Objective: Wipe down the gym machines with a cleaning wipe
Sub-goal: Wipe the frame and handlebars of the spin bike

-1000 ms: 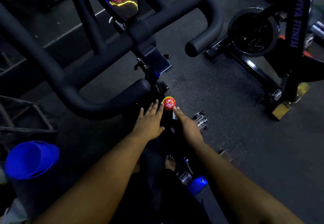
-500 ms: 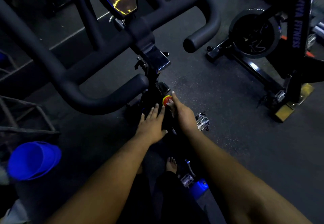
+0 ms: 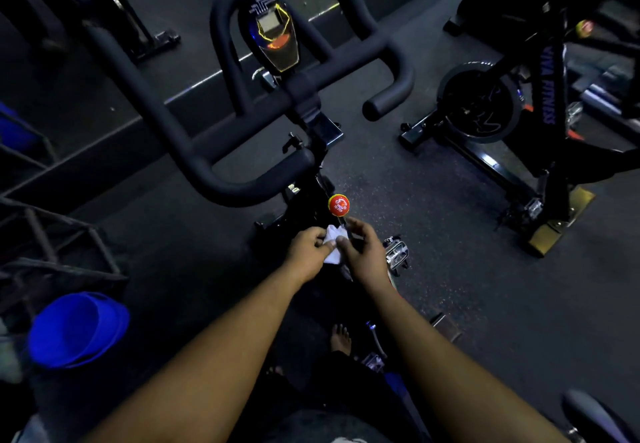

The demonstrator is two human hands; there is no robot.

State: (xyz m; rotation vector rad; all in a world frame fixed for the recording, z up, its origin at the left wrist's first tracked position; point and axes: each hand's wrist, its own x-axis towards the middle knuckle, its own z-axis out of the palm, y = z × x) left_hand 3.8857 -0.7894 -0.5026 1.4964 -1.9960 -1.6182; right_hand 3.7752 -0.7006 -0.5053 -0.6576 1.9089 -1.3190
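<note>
A black spin bike stands right in front of me, its padded handlebars (image 3: 221, 179) curving across the upper view around a small lit console (image 3: 275, 38). Below them a red round knob (image 3: 338, 205) tops the frame. Just under the knob both hands meet on a crumpled white wipe (image 3: 334, 245). My left hand (image 3: 308, 250) pinches the wipe's left side. My right hand (image 3: 363, 252) pinches its right side with thumb and fingers curled, beside the knob's stem.
A silver pedal (image 3: 396, 252) sticks out right of my right hand. A second black spin bike (image 3: 502, 110) stands at the right on the dark rubber floor. A blue bucket (image 3: 78, 328) sits at lower left beside a metal rack (image 3: 52, 234). My bare foot (image 3: 341, 337) shows below.
Both hands drew back from the frame beside the red knob and came together below it. The white wipe now shows between them. My view pulled back, showing the whole handlebar.
</note>
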